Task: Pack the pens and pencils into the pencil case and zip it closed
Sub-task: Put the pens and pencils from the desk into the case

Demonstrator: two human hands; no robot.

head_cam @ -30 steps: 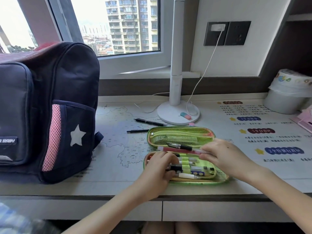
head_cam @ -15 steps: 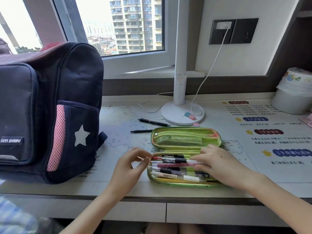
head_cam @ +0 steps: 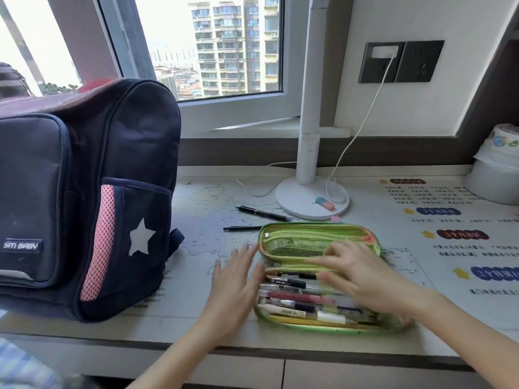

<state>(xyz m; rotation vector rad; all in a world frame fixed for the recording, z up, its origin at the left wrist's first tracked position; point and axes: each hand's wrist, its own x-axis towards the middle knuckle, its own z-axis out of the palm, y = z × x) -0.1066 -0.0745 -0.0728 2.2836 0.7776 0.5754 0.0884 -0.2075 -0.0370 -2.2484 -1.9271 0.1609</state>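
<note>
Head view, lower centre of the frame: the green pencil case (head_cam: 295, 244) lies unzipped and spread flat on the bench (head_cam: 196, 313). Its mesh-lined lid is toward the top of the frame and its tray is toward the bottom edge. The tray is packed with pens and pencils (head_cam: 292, 303) lying side by side lengthwise: black, red, clear and white barrels, with a yellow one along the near rim.

The left hand (head_cam: 236, 282) sits just beside the left end of the case, palm down, fingers straight and spread. Its grip is open and holds nothing, and whether the fingertips touch the case wall I cannot tell. The right hand (head_cam: 362, 279) lies over the right half of the case and is blurred. Its fingers stretch leftward across the fold between lid and tray. The grip looks open, with nothing seen pinched in it.

Just above the case, two black pens lie loose on the bench. The shorter pen (head_cam: 243, 228) is level, with its right end near the lid's upper left corner. The longer pen (head_cam: 264, 214) slants down to the right above it.

Further up stands a white lamp base (head_cam: 300, 204) with a pink-and-blue eraser (head_cam: 325, 203) resting on it. A white cable (head_cam: 356, 130) runs from the base up to a dark wall socket (head_cam: 415, 61) in the upper right. A navy backpack (head_cam: 84, 192) with a white star and a pink mesh strip stands upright at the left, well apart from the case. A white container (head_cam: 494, 183) sits at the right edge, and a window (head_cam: 210, 46) fills the upper left.
</note>
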